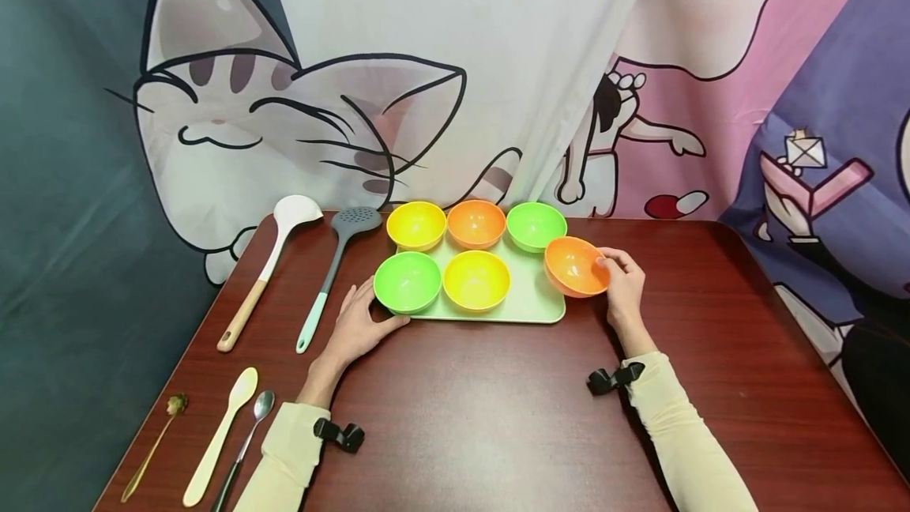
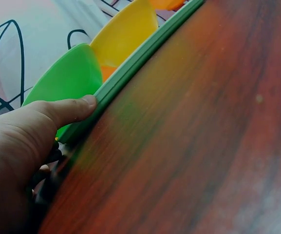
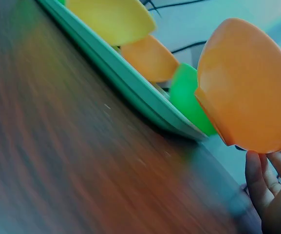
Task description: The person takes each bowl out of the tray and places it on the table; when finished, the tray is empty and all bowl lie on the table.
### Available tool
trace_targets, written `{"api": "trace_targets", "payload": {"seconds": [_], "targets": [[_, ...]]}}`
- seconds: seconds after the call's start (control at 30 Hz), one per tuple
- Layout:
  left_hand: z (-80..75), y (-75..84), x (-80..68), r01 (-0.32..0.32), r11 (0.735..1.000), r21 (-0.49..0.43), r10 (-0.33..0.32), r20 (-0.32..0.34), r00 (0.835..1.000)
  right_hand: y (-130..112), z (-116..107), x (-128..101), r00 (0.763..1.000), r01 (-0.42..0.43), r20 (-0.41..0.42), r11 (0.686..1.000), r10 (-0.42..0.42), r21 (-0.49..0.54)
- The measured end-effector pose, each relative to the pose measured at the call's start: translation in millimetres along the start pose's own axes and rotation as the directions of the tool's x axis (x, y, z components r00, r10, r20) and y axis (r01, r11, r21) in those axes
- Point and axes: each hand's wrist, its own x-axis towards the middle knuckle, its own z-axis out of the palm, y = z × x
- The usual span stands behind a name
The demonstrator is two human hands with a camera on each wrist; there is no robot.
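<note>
We've got our right hand (image 1: 626, 284) with its grip clamped on the orange bowl (image 1: 574, 265), tilted at the tray's (image 1: 535, 300) right corner; our left hand (image 1: 359, 328), fingers relaxed, presses the tray's front-left edge.

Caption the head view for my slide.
Right hand tilts an orange bowl at the tray edge; left hand steadies the tray.

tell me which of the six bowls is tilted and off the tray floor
The orange bowl at the tray's front right corner, held tilted by the right hand; the other five sit flat.
</note>
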Motion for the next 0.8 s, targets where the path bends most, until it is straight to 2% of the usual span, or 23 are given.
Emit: {"api": "trace_targets", "payload": {"seconds": [0.27, 0.5, 0.67, 0.8], "targets": [[-1.0, -0.5, -1.4, 0.003, 1.000, 0.005, -0.003, 0.001, 1.000, -2.4, -19.0, 15.3, 0.994, 0.016, -0.108, 0.998, -0.010, 0.059], [-0.5, -0.3, -1.1, -0.002, 1.000, 0.016, 0.002, 0.005, 1.000, -6.4, -43.6, 31.8, 0.973, 0.036, -0.230, 0.994, -0.012, 0.101], [-0.3, 0.2, -0.2, -0.013, 1.000, 0.008, 0.013, -0.003, 1.000, -11.8, -66.4, 46.7, 0.945, 0.032, -0.326, 0.987, 0.022, 0.159], [-0.2, 0.4, 0.1, -0.019, 1.000, 0.004, 0.019, -0.008, 1.000, -15.8, -78.3, 54.9, 0.909, 0.052, -0.415, 0.976, 0.042, 0.211]]}}
